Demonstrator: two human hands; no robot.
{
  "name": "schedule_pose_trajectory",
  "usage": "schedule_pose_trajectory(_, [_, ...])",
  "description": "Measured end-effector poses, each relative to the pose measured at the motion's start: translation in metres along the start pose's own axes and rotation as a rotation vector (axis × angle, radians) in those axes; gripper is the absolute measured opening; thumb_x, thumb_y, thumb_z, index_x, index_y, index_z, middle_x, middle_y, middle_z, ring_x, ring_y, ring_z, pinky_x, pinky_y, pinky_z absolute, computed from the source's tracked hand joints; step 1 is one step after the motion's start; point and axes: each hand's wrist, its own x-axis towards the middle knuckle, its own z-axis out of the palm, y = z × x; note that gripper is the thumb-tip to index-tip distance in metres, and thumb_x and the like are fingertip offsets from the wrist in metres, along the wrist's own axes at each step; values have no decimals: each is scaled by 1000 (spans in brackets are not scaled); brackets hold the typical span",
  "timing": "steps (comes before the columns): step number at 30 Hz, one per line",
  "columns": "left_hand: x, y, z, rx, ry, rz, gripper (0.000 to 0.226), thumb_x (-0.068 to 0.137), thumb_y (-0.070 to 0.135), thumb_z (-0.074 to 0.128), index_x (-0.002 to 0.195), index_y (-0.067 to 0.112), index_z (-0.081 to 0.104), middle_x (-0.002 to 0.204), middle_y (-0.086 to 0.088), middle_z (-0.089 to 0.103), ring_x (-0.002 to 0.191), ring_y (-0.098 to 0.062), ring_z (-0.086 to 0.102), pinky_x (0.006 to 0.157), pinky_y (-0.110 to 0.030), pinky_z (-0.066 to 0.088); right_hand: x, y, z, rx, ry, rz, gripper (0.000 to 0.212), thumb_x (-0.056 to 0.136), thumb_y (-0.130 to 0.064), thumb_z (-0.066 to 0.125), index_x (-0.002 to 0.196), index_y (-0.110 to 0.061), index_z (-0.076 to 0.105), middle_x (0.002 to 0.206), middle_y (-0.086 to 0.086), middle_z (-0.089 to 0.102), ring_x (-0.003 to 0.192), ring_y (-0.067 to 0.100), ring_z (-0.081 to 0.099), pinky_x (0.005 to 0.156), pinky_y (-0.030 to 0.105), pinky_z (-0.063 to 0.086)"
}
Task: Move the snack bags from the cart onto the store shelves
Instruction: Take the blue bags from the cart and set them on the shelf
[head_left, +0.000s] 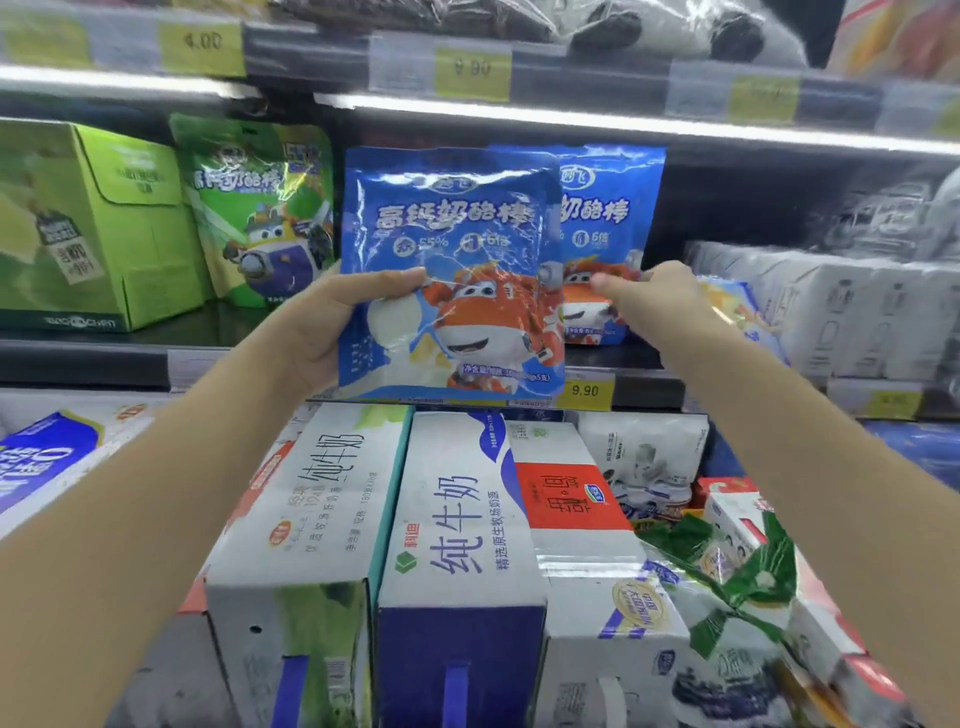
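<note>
My left hand (337, 322) grips the lower left edge of a blue snack bag (452, 260) with an orange cartoon plane, held upright in front of the middle shelf (83, 364). Behind it on that shelf stands a second blue bag (613, 208) of the same kind. My right hand (660, 301) reaches to that standing bag, thumb pointing left against its lower part; whether the fingers grip it is hidden. A green bag (254, 208) of the same brand stands to the left on the shelf.
A green carton (88, 223) sits at the shelf's left, wrapped white packs (852, 317) at its right. Below me, milk cartons (457, 545) and more bags (727, 571) fill the cart. Yellow price tags (584, 389) line the shelf edges; an upper shelf (467, 73) hangs overhead.
</note>
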Motion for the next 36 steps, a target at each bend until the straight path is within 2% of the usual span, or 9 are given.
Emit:
schedule_pose_trajectory(3, [8, 3, 19, 14, -17, -29, 32, 71, 14, 65, 103, 9, 65, 85, -5, 76, 72, -18, 73, 68, -34, 62, -39, -14, -9, 409, -439, 139, 58, 77, -59, 63, 110, -12, 61, 103, 9, 71, 91, 26, 69, 77, 38, 56])
schedule_pose_trajectory(6, [26, 4, 38, 0, -49, -135, 43, 75, 17, 67, 116, 6, 61, 91, -8, 75, 74, -23, 73, 66, -37, 61, -53, -18, -16, 587, -749, 209, 40, 70, -36, 68, 103, -14, 67, 100, 10, 75, 86, 28, 73, 75, 49, 59])
schedule_pose_trajectory(10, [49, -3, 49, 195, 13, -126, 55, 81, 22, 74, 129, 7, 50, 109, -9, 71, 87, -25, 73, 66, -36, 61, -31, -6, -17, 541, -574, 219, 25, 75, -11, 71, 99, -5, 65, 91, 11, 75, 71, 22, 73, 66, 40, 62])
schedule_pose_trajectory(15, [63, -26, 48, 528, 14, -84, 84, 66, 19, 86, 134, 20, 36, 108, 3, 64, 93, -11, 68, 72, -22, 58, -10, 16, -15, 408, -377, 87, 63, 59, -25, 86, 113, -2, 64, 95, 10, 75, 82, 23, 73, 79, 41, 60])
schedule_pose_trajectory(18, [76, -35, 49, 643, 18, -23, 96, 63, 21, 89, 140, 20, 31, 116, 7, 62, 101, -5, 62, 67, -9, 49, -2, 22, -15, 210, -273, -78, 37, 67, -24, 85, 99, -13, 69, 87, -3, 73, 74, 1, 70, 71, 15, 54])
schedule_pose_trajectory(21, [92, -40, 48, 713, 11, 6, 116, 60, 24, 91, 151, 20, 19, 146, -3, 45, 134, -19, 43, 92, -26, 43, 4, 28, -14, 132, -210, -197, 34, 73, -17, 82, 103, -17, 66, 80, -14, 66, 57, -17, 60, 51, -1, 41])
schedule_pose_trajectory(28, [101, -52, 41, 737, -37, 116, 134, 40, 49, 92, 151, 37, 18, 150, 0, 42, 135, -24, 43, 107, -47, 42, 14, 40, -18, 10, -235, -223, 28, 70, -20, 84, 79, -30, 59, 75, -17, 63, 54, -17, 59, 47, -2, 39])
schedule_pose_trajectory(33, [106, -55, 41, 798, -96, 139, 136, 41, 49, 93, 150, 42, 12, 145, 6, 48, 132, -19, 47, 106, -44, 44, 21, 42, -13, 21, -187, -178, 43, 66, -25, 87, 102, -20, 64, 89, -7, 69, 81, 4, 63, 62, 13, 45])
schedule_pose_trajectory(36, [108, -52, 44, 873, -86, 131, 134, 48, 42, 93, 152, 36, 9, 145, 11, 46, 131, -14, 47, 107, -42, 44, 20, 41, -13, 43, -220, -129, 43, 67, -22, 86, 103, -20, 62, 88, -9, 68, 80, 3, 62, 63, 14, 46])
